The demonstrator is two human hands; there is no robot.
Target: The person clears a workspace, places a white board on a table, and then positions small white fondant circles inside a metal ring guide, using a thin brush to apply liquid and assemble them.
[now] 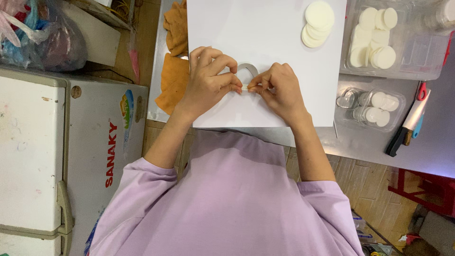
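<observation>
Both hands meet over a white cutting board (pixel 265 28) on a steel table. My left hand (pixel 208 78) and my right hand (pixel 279 90) pinch a small pale piece between their fingertips, right in front of a curved metal cutter ring (pixel 248 70) that stands on the board. The ring is partly hidden behind my fingers. A stack of white round slices (pixel 316 23) lies at the board's far right corner.
Orange cloths (pixel 174 61) lie left of the board. Clear plastic boxes (pixel 417 52) and a smaller tray (pixel 372 106) hold more white rounds on the right. A knife (pixel 407 125) lies beside them. A white chest freezer (pixel 47 156) stands at the left, and a red stool (pixel 426 189) at lower right.
</observation>
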